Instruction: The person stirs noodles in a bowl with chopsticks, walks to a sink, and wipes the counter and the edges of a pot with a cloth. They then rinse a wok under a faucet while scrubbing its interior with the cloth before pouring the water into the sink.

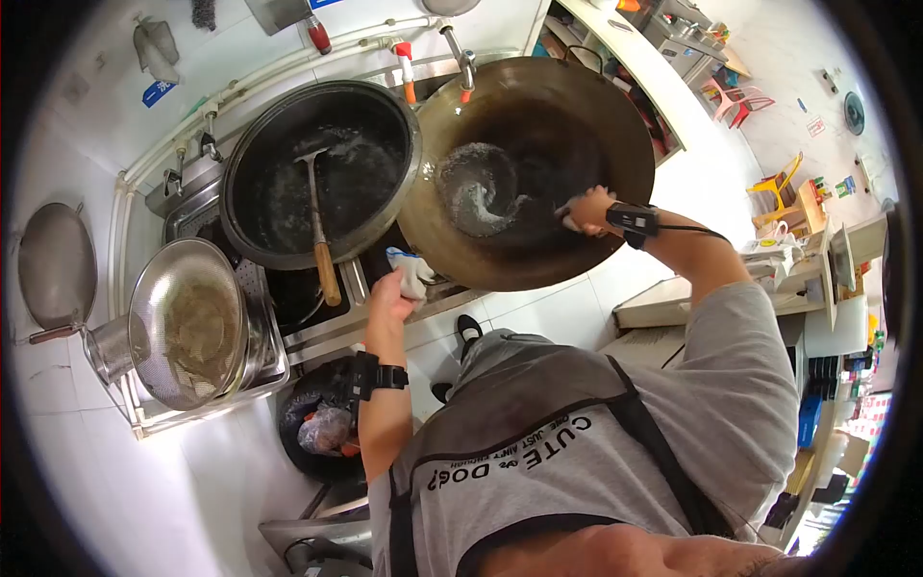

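A large brown wok (538,260) has a foamy, whitish puddle in its bottom left. My right hand (588,210) reaches inside it with bent fingers, closed on something small and greyish near its wall that I cannot make out. My left hand (386,296) grips a white cloth (411,273) with a blue edge, close to the wok's near left rim. Left of the wok stands a wide black pan (258,252) with foamy liquid. A ladle (317,216) with a wooden handle rests in it, its handle end sticking out over the near rim.
A tap (465,67) stands behind the wok. A round mesh strainer (188,337) sits above metal trays at the left, with another strainer (58,264) on the wall. Below is a black bin (298,438) with plastic inside. A white counter (644,72) runs right of the wok.
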The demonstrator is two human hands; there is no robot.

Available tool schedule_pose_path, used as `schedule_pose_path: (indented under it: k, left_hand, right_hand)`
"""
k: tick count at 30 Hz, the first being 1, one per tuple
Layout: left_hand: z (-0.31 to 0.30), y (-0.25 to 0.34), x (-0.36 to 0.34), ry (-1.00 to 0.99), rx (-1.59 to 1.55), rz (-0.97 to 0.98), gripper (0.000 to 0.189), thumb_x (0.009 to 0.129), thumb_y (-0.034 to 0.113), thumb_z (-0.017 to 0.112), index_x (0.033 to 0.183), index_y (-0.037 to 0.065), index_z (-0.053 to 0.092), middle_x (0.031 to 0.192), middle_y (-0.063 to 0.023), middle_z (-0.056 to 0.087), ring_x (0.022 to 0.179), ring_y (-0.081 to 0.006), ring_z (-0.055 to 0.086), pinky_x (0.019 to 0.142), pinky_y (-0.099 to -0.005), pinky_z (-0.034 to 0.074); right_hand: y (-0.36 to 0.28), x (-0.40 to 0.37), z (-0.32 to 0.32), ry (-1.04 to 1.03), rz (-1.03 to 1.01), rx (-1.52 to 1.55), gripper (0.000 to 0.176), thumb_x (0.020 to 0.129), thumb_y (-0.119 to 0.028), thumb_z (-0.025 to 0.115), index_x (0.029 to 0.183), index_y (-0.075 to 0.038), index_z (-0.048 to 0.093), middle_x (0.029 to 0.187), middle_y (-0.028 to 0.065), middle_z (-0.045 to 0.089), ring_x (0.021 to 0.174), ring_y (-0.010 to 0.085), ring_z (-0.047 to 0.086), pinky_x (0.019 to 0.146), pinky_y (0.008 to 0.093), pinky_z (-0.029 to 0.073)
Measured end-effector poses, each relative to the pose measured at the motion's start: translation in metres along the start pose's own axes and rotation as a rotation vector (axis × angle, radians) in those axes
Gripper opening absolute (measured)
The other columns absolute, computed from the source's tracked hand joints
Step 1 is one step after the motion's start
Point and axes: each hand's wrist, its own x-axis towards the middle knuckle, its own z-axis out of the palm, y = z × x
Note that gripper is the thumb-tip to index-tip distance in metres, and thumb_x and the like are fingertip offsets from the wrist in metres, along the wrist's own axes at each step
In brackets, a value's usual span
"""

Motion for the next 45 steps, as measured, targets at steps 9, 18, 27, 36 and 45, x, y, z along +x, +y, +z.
schedule_pose_path:
  k: [9,18,27,36,45]
  left_hand:
    - [-0.002,-0.043,0.008,-0.064,-0.036,0.167,0.026,0.093,0.022,0.044,0.110,0.005,0.053,0.097,-0.0089,0.062,0.085,-0.0235,0.060,0.068,-0.0411,0.050]
    - [0.024,-0.041,-0.028,0.258,0.125,0.262,0.031,0.084,0.017,0.059,0.107,-0.004,0.054,0.097,-0.0123,0.061,0.081,-0.0236,0.062,0.063,-0.0327,0.050]
    - [0.025,-0.038,-0.035,0.141,0.064,0.240,0.016,0.084,0.015,0.060,0.090,0.001,0.060,0.081,-0.0055,0.061,0.069,-0.0154,0.061,0.054,-0.0282,0.049]
    - [0.010,-0.048,-0.015,0.131,0.056,0.335,0.017,0.084,0.015,0.060,0.093,0.001,0.059,0.083,-0.0061,0.062,0.068,-0.0188,0.061,0.053,-0.0319,0.050]
    - [0.016,-0.027,-0.028,0.139,0.177,0.189,0.013,0.085,0.013,0.059,0.089,0.001,0.059,0.082,-0.0053,0.061,0.072,-0.0157,0.060,0.061,-0.0287,0.049]
  right_hand:
    - [-0.093,0.252,0.115,0.300,-0.336,-0.185,0.052,0.085,-0.033,0.047,0.132,-0.013,0.039,0.137,0.0146,0.036,0.126,0.0361,0.033,0.101,0.0507,0.029]
    - [-0.046,0.276,0.010,0.776,0.025,-0.305,0.047,0.083,-0.027,0.045,0.127,-0.014,0.045,0.129,0.0152,0.045,0.120,0.0441,0.033,0.096,0.0559,0.027]
    - [0.125,0.138,0.049,0.461,0.284,-0.604,0.054,0.086,-0.028,0.039,0.139,-0.021,0.029,0.140,0.0219,0.027,0.129,0.0437,0.019,0.103,0.0571,0.014]
    - [0.042,0.133,0.019,0.403,0.361,0.197,0.044,0.085,-0.029,0.045,0.127,-0.015,0.048,0.111,0.0166,0.054,0.102,0.0351,0.046,0.089,0.0545,0.029]
    - [-0.094,0.284,0.019,0.785,-0.015,-0.490,0.030,0.076,-0.021,0.050,0.100,-0.007,0.063,0.105,0.0122,0.059,0.102,0.0231,0.052,0.088,0.0289,0.037]
